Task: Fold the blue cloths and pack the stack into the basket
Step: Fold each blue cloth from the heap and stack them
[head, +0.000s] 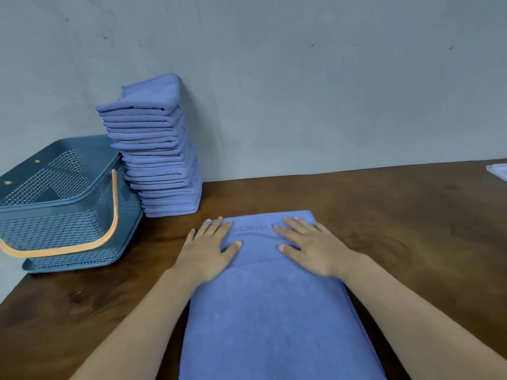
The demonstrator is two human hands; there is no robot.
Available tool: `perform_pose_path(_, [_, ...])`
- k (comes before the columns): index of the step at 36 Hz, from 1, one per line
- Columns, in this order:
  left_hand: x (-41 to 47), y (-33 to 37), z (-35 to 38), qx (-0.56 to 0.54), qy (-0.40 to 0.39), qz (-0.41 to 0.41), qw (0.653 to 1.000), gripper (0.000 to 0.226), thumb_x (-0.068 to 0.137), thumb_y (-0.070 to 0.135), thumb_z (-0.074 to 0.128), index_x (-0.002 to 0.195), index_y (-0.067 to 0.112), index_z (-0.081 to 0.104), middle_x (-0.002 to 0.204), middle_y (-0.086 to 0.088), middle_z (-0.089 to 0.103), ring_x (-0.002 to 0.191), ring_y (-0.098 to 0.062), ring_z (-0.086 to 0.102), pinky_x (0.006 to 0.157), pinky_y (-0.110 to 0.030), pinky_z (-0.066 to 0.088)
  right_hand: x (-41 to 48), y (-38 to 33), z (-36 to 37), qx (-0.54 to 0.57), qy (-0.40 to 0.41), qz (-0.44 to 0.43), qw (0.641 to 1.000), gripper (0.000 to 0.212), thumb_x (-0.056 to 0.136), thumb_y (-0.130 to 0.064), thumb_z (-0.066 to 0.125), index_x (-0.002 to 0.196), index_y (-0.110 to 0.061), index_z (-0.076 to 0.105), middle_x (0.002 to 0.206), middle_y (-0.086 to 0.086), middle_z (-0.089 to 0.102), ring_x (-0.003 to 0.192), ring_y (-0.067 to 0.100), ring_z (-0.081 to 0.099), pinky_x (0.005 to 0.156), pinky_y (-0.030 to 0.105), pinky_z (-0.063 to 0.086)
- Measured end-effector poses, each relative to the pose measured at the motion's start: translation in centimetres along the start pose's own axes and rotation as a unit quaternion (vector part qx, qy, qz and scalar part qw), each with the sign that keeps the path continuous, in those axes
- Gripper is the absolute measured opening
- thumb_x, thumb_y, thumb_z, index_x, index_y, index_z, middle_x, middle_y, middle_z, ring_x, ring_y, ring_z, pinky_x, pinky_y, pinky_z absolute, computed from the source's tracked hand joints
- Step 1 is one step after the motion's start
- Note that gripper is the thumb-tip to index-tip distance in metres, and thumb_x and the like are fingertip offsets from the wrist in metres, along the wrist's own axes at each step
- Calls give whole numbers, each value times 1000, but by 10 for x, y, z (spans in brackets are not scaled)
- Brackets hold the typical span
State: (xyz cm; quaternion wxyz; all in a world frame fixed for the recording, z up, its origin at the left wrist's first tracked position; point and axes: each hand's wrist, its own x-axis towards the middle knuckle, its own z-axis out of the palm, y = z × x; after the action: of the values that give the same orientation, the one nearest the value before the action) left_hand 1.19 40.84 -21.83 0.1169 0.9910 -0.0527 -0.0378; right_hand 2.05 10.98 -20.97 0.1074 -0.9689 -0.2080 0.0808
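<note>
A blue cloth (274, 311) lies lengthwise on the table (411, 215), doubled over, its upper layer ending just under the palms. Left hand (208, 250) and right hand (310, 248) press flat on its far end, fingers spread, pinching nothing. Beyond, a tall stack (156, 149) leans on the wall (301, 91) beside the basket (55, 204), not yet packed. Another cloth dropped carelessly on top could tip it. A pale scrap (498, 172) far right may be another cloth.

Stack (159, 160) right of basket (63, 198), behind cloth (271, 311).
</note>
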Motion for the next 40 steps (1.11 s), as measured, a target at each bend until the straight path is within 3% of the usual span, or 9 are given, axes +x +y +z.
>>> perform_pose_path(8, [0,-12,-1,11,-14,-27,999,93,89,93,16,167,46,-3,175,14,-15,161,-9,-16,132,-45,-5,7,27,11,15,43,68,997,76,97,-81,21,165,-51,7,174,-19,-13,158,1,-18,131,41,-3])
perform_pose_path(14, [0,-15,0,-36,32,-28,998,86,96,83,26,169,38,11,176,17,0,162,-7,-6,133,-46,0,6,36,7,15,58,89,994,78,96,-83,21,165,-51,6,174,-21,-11,161,6,-11,132,43,0])
perform_pose_path(17, [-7,-18,-6,-58,116,-4,992,65,102,66,39,159,36,39,167,13,34,157,-14,25,129,-47,21,3,35,6,29,117,80,989,66,101,-74,32,162,-47,28,172,-23,12,161,9,5,130,45,14])
perform_pose_path(20, [-16,-15,-20,-95,168,72,979,20,100,45,57,118,39,63,119,21,61,114,-9,57,100,-39,48,-5,33,-5,71,189,-6,979,28,102,-49,56,128,-42,65,134,-28,56,128,4,47,105,37,46])
perform_pose_path(22, [-23,-9,-28,-109,108,123,981,6,97,33,63,95,39,63,95,18,63,95,-8,59,85,-35,51,-13,30,-13,103,165,-49,980,12,97,-33,65,104,-41,71,105,-26,65,105,6,55,86,30,51])
perform_pose_path(26, [-32,-1,-32,-22,30,147,989,9,89,39,65,84,35,58,83,12,62,87,-7,58,79,-26,46,-21,26,-19,62,68,-67,993,18,84,-37,63,100,-43,64,102,-24,63,107,2,54,92,29,44])
perform_pose_path(31, [-32,-11,-39,12,-18,126,992,15,78,46,61,83,32,57,84,11,60,92,-4,55,76,-23,39,-24,22,-24,11,33,-56,998,22,73,-47,56,94,-40,56,95,-19,61,99,1,53,92,27,39])
perform_pose_path(35, [-32,-18,-44,14,-58,130,990,22,74,49,56,83,29,59,90,9,61,97,-7,54,85,-25,42,-25,21,-27,-10,17,-45,999,22,70,-53,49,86,-38,53,91,-15,61,96,2,52,93,28,40])
perform_pose_path(40, [-32,-21,-42,-9,-73,153,986,22,71,47,58,80,27,59,93,9,61,94,-11,56,84,-26,45,-24,19,-25,12,25,-52,998,17,72,-46,52,80,-32,52,89,-11,58,94,7,51,94,32,41])
